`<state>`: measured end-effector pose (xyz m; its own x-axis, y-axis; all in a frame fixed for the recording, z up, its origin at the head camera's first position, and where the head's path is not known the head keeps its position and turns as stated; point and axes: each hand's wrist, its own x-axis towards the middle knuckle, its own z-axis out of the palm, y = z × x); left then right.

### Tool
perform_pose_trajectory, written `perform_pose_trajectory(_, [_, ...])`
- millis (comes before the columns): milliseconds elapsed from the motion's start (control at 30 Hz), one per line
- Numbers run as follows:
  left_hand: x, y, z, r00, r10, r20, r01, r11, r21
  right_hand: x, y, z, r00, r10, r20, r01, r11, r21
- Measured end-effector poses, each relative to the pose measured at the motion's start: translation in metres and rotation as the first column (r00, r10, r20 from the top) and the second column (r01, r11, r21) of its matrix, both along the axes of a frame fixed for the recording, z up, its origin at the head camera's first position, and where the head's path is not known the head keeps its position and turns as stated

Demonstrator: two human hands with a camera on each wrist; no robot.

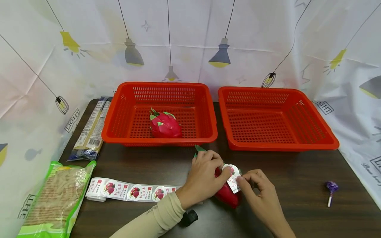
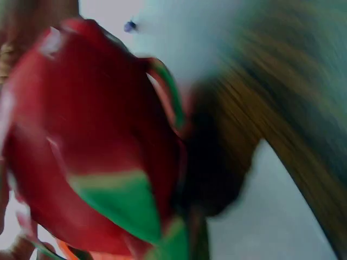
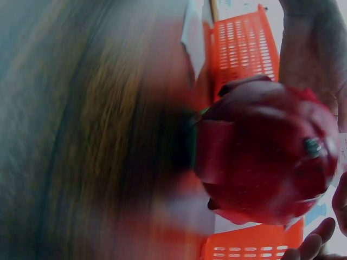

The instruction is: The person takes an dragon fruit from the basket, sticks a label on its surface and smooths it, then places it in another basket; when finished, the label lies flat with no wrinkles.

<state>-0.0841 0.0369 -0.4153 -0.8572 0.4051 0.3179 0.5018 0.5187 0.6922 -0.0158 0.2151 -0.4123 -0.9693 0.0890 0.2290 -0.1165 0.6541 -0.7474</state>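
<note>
Evidently, the left hand (image 1: 205, 171) and right hand (image 1: 262, 193) pinch opposite edges of a label (image 1: 233, 183) over the dragon fruit (image 1: 227, 195), which lies on the counter (image 1: 303, 198). Smoothing outward from the centre should avoid creases. Its long axis slants, green tips far-left, rounded red end near-right.

The head view looks forward and down over the table (image 1: 297, 188); both wrist views share the dragon fruit (image 2: 92, 119) close-up

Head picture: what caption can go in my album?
Left hand and right hand hold a sticker over a dragon fruit.
</note>
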Motion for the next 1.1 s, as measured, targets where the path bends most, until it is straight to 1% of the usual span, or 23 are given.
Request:
perform_pose_trajectory(133, [-0.004, 0.001, -0.004, 0.998, 0.040, -0.044, -0.041, 0.999, -0.023, -0.007, 0.000, -0.003, 1.000, 0.014, 0.023, -0.015, 1.000, 0.026])
perform_pose_trajectory(300, [-0.006, 0.003, -0.007, 0.997, 0.047, -0.055, -0.048, 0.998, -0.026, -0.010, -0.002, -0.005, 0.999, 0.018, 0.049, -0.019, 1.000, 0.022])
perform_pose_trajectory(467, [-0.007, 0.006, -0.011, 0.997, 0.062, -0.054, -0.063, 0.998, -0.015, -0.013, -0.003, -0.007, 0.997, -0.006, 0.073, 0.004, 0.999, 0.034])
perform_pose_trajectory(667, [-0.007, 0.006, -0.014, 0.997, 0.078, 0.000, -0.078, 0.996, 0.050, -0.014, -0.004, -0.007, 0.995, -0.025, 0.094, 0.021, 0.999, 0.039])
perform_pose_trajectory(867, [-0.008, 0.004, -0.016, 0.989, 0.096, 0.110, -0.112, 0.982, 0.152, -0.013, -0.004, -0.008, 0.995, -0.026, 0.091, 0.024, 1.000, 0.017])
perform_pose_trajectory(933, [-0.008, 0.004, -0.017, 0.986, 0.087, 0.139, -0.112, 0.977, 0.182, -0.012, -0.003, -0.008, 0.995, -0.024, 0.093, 0.024, 1.000, 0.001])
perform_pose_trajectory(1100, [-0.009, 0.002, -0.020, 0.984, 0.064, 0.164, -0.102, 0.965, 0.240, -0.007, -0.002, -0.009, 0.994, 0.017, 0.111, -0.009, 0.997, -0.080])
